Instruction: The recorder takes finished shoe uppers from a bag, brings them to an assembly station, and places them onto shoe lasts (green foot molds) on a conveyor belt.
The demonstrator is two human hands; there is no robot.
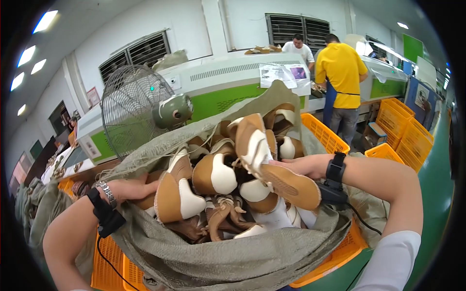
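Our left hand (141,188) is half hidden behind a shoe upper (178,196), grip unclear; at right, our right hand (302,167) clasps another upper (292,187).

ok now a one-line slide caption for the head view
Left hand and right hand among brown-and-white shoes in an open sack, with a fan beyond.

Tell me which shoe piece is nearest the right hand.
The shoe piece up against the right hand, turned to show a tan oval face with a darker patch; pieces around it show white panels.
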